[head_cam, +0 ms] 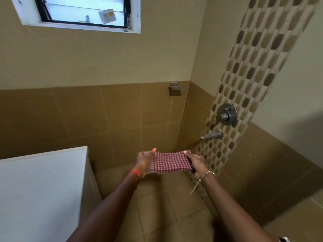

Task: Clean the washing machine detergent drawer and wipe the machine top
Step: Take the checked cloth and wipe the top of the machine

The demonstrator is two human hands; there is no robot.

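The flat white washing machine top (pixel 40 186) stood at lower left. Well apart from it, the red-and-white checked woven cloth (pixel 170 162) was held stretched above the brown tiled floor (pixel 174 206). The left grip (pixel 145 160) and right grip (pixel 196 163) each clasped one end. The cloth appeared light, soft and limp, best taken by its edges or bunched. No brand or writing was legible.

Red-checked cloth (pixel 170 163), stretched taut, near probable white machine top (pixel 40 180).
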